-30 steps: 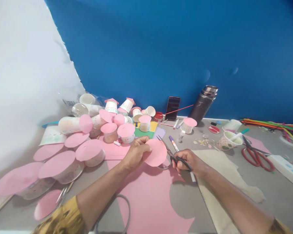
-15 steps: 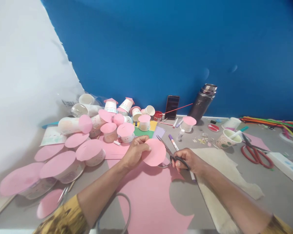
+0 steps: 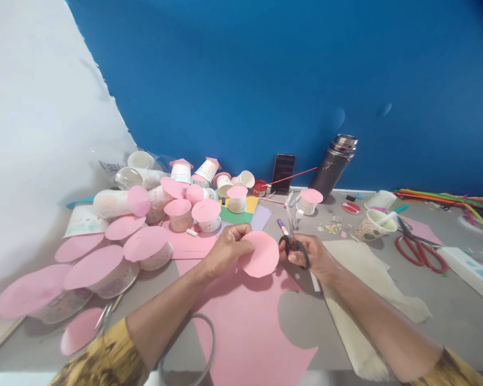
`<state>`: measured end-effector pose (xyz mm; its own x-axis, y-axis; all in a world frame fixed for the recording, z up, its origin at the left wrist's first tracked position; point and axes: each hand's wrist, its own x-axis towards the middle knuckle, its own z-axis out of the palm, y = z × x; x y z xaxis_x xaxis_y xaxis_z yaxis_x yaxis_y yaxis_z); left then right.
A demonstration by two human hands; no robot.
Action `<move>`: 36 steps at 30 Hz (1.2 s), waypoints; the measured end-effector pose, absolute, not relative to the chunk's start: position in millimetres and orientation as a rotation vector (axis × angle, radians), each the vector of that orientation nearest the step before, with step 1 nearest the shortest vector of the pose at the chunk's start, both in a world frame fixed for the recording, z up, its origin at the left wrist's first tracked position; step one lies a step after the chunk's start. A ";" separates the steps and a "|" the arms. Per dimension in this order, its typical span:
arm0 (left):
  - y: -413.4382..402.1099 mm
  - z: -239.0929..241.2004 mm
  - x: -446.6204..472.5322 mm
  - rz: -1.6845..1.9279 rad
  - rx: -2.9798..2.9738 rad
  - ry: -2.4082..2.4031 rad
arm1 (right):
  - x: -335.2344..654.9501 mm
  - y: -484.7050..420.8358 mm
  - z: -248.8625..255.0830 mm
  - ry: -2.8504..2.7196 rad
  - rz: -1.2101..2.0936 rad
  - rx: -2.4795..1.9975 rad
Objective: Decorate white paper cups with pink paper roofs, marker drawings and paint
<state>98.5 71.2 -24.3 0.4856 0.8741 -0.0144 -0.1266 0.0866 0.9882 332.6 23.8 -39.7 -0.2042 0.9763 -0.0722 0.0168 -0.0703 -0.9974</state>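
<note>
Between thumb and fingers, my left hand [image 3: 230, 247] pinches the left edge of a round pink paper disc [image 3: 261, 254]. My right hand [image 3: 308, 257] grips black-handled scissors [image 3: 291, 236], whose blades point up and away and look blurred. The blades stand to the right of the disc, apart from it. Below both hands lies a large sheet of pink paper [image 3: 249, 327] with rounded pieces cut out of its right edge. A marker with a purple cap [image 3: 282, 226] lies behind the scissors.
Several paper cups topped with pink discs [image 3: 148, 244] crowd the left side. At the back stand a phone [image 3: 283, 172] and a dark flask [image 3: 334, 166]. A cream cloth [image 3: 354, 289], red-handled scissors [image 3: 421, 252], a patterned cup [image 3: 374, 228] and a white power strip [image 3: 473, 273] lie right.
The scissors have swung from pointing left toward the disc to pointing upward, away from it. My left hand has shifted the disc slightly right and turned it a little.
</note>
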 end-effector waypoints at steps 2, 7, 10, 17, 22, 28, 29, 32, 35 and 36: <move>67.6 -25.3 100.0 0.819 1.383 0.765 | 326.1 24.8 -38.7 -1.292 1.364 -1.147; 61.7 -25.3 102.6 0.778 1.438 0.713 | 312.1 25.0 -42.0 -1.280 1.207 -1.243; 61.6 -25.0 103.4 0.767 1.386 0.702 | 309.6 24.1 -43.1 -1.218 1.070 -1.304; 66.1 -27.4 104.7 0.935 1.123 0.758 | 305.0 19.7 -43.7 -1.281 1.205 -1.296; 68.7 -23.3 102.6 0.964 0.950 0.718 | 307.8 16.2 -41.4 -1.397 1.393 -1.203; 70.1 -20.4 102.1 1.015 0.841 0.726 | 319.8 11.5 -37.7 -1.598 1.395 -1.126; 70.2 -20.7 102.1 1.019 0.840 0.727 | 320.7 10.9 -38.3 -1.603 1.392 -1.133; 70.5 -22.4 101.9 1.033 0.853 0.728 | 320.8 10.0 -40.3 -1.617 1.401 -1.140; 70.9 -23.5 101.4 1.039 0.876 0.726 | 319.8 10.7 -40.8 -1.636 1.401 -1.147; 71.0 -23.6 101.2 1.038 0.881 0.727 | 319.7 11.1 -40.7 -1.644 1.394 -1.152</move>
